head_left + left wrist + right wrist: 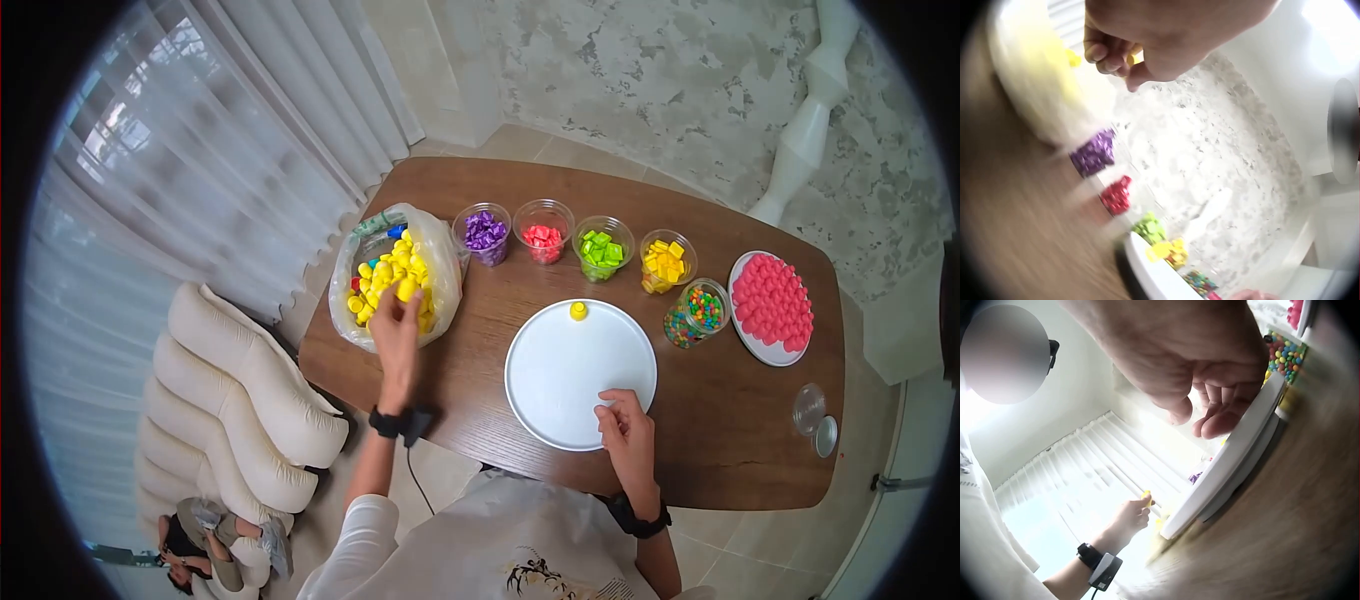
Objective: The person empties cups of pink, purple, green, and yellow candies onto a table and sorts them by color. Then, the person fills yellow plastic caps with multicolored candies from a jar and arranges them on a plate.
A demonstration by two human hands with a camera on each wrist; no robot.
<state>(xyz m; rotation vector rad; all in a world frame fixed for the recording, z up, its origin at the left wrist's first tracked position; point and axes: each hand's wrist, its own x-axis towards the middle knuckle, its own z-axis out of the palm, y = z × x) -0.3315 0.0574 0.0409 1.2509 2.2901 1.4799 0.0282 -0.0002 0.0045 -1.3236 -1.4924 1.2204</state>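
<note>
My left hand (pixel 397 340) is over the clear plastic bag (pixel 447 265) at the table's left. It pinches a small rounded yellow piece (pixel 406 289) between thumb and fingers; in the right wrist view this yellow piece (pixel 1147 497) shows at the fingertips. Many similar yellow pieces (pixel 385 275) fill the bag, with a few blue and red ones among them. On the white round plate (pixel 575 380) one yellow piece (pixel 578 310) stands near the far rim. My right hand (pixel 630 435) hovers at the plate's near right edge, fingers loosely bent and nothing in them.
Behind the plate, clear cups hold purple (pixel 486 232), red (pixel 543 238), green (pixel 601 250) and yellow (pixel 663 262) wrapped sweets. A jar of multicoloured candies (pixel 697 313) and a plate of pink pieces (pixel 772 305) stand right. Two lids (pixel 825 437) lie near the right edge.
</note>
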